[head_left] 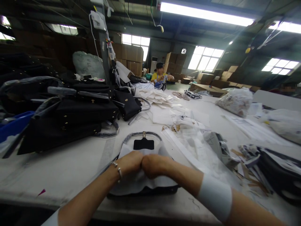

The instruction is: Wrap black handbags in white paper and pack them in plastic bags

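Super cluttered white worktable (70,175), with a black handbag (164,190) on it and a white sheet (141,185) over that. Left hand (132,161) and right hand (154,164) are balled up side by side above the bag; honestly can't tell if they're pinching the sheet. Bag pile (77,113) sits left of it, loose white papers (156,97) beyond it.

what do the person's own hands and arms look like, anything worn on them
Both the left hand and right hand are ungloved. A silvery bracelet with rounded ends circles the left wrist. A wide, plain whitish band wraps the right forearm; a similar pale edge shows on the left, cut off by the frame.
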{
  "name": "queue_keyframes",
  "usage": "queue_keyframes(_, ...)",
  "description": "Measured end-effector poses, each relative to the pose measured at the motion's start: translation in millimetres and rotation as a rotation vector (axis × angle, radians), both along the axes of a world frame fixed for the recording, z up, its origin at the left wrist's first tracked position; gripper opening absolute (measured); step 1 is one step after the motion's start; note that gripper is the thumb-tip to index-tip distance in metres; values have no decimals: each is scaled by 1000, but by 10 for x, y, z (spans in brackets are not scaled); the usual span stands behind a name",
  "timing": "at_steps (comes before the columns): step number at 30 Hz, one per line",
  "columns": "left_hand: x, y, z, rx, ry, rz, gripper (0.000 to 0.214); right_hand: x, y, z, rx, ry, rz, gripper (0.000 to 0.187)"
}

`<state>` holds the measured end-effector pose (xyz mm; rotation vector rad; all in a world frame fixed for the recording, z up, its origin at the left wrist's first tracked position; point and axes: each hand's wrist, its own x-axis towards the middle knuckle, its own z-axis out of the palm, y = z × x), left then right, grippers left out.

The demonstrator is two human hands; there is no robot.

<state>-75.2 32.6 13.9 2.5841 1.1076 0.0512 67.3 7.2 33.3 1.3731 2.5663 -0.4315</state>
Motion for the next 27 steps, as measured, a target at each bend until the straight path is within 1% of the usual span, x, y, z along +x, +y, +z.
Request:
queue_keyframes(1, 4, 70, 2, 2, -10, 29, 17, -16, 116, 6, -60, -10, -28, 9)
queue_keyframes(3, 12, 124, -70, 26, -41, 94, 16, -21, 303, -17, -153, -20, -103, 14)
queue_keyframes(5, 16, 75, -200, 86, -81, 177, 19, -4, 375, -77, -123, 22, -198, 16)
queue_keyframes(7, 17, -28, -331, 178, -125, 266, 23, 20, 325, -171, 3, 89, -298, 18)
queue_keyframes(9, 18, -125, -424, 272, -154, 331, 24, 40, 213, -288, 149, 155, -365, 23)
queue_keyframes(11, 18, -180, -469, 352, -163, 359, 23, 54, 119, -415, 276, 211, -363, 19)
queue_keyframes(13, 16, -190, -486, 418, -157, 376, 22, 66, 85, -535, 393, 242, -321, 14)
queue_keyframes(16, 11, -165, -514, 481, -151, 401, 21, 87, 117, -667, 516, 229, -288, 20)
queue_keyframes(19, 13, -150, -565, 511, -152, 405, 20, 102, 151, -722, 529, 209, -330, 22)
queue_keyframes(22, 19, -153, -599, 522, -141, 399, 23, 102, 148, -721, 494, 203, -393, 23)
queue_keyframes(27, 24, -136, -567, 502, -88, 407, 26, 160, 182, -660, 445, 204, -437, 30)
